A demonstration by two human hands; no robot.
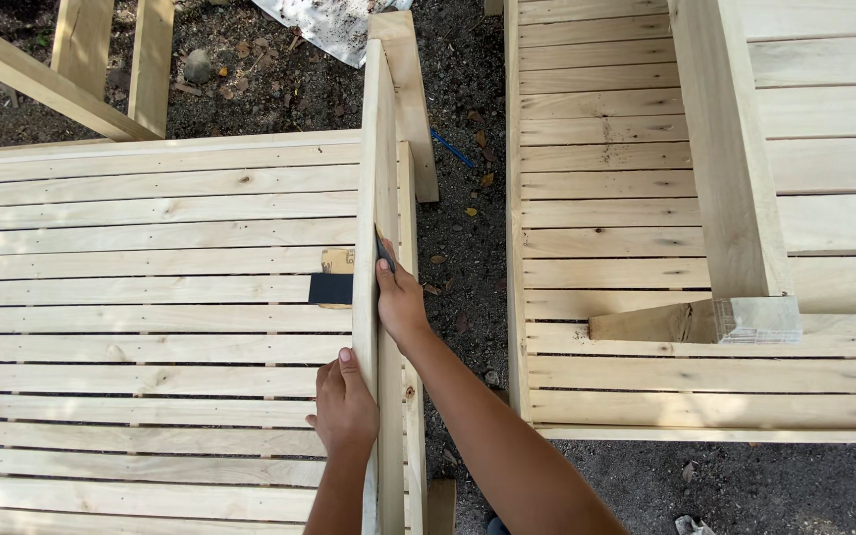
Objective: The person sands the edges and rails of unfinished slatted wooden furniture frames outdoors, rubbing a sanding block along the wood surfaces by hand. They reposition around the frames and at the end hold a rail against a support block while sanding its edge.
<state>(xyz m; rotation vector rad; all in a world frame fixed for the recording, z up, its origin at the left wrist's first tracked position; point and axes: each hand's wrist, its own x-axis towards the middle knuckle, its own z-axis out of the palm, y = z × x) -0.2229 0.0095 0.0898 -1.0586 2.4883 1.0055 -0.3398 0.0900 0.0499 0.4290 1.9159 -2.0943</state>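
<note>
Right hand (400, 302) presses sandpaper (385, 250); left hand (344, 401) steadies board (378, 178)

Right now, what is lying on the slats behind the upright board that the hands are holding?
A dark sandpaper sheet lies on the slats, with a tan piece just above it. The upright board covers their right edges, so their full extent cannot be seen.
</note>
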